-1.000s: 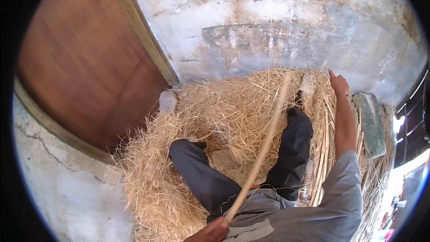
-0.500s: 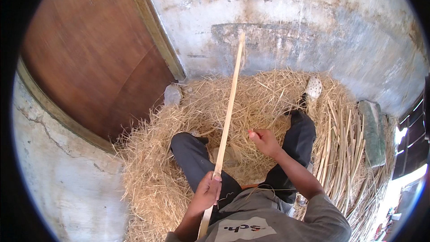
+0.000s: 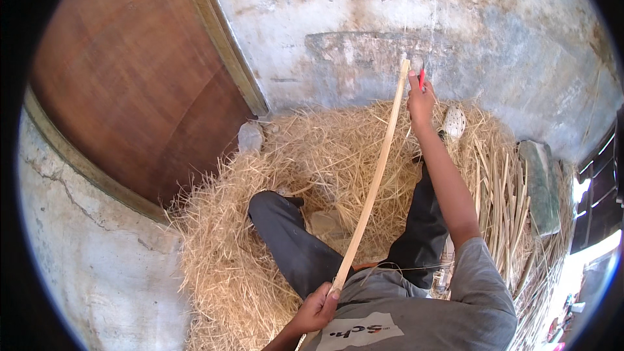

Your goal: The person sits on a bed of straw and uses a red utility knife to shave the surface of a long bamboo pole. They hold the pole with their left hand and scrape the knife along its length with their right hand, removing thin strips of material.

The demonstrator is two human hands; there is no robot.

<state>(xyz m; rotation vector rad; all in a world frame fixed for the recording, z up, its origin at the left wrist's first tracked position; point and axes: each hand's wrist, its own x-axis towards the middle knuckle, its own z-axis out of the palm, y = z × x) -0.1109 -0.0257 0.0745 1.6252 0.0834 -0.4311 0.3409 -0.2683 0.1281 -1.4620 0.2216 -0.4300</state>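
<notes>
A long pale bamboo strip (image 3: 370,205) slants up and away from my lap, bowed slightly. Close to my waist, my left hand (image 3: 316,310) is wrapped round its lower part; the near end runs down behind the hand and is partly hidden. My right arm is stretched far forward. At the strip's far end my right hand (image 3: 421,105) is closed round a small red-handled knife (image 3: 422,79), whose thin dark blade points up toward the wall. The hand is right beside the strip's tip; whether its thumb touches the strip I cannot tell.
A thick heap of straw-like shavings (image 3: 224,247) surrounds my legs. Several bamboo strips (image 3: 497,201) lie at the right, beside a greenish stone block (image 3: 541,188). A stained wall (image 3: 364,6) stands ahead, with a brown door panel (image 3: 143,78) at the left and a grey stone (image 3: 250,136).
My right hand has reached forward from above my lap to the strip's far end. The strip's tip has swung right, and my left hand has come down nearer my body with it.
</notes>
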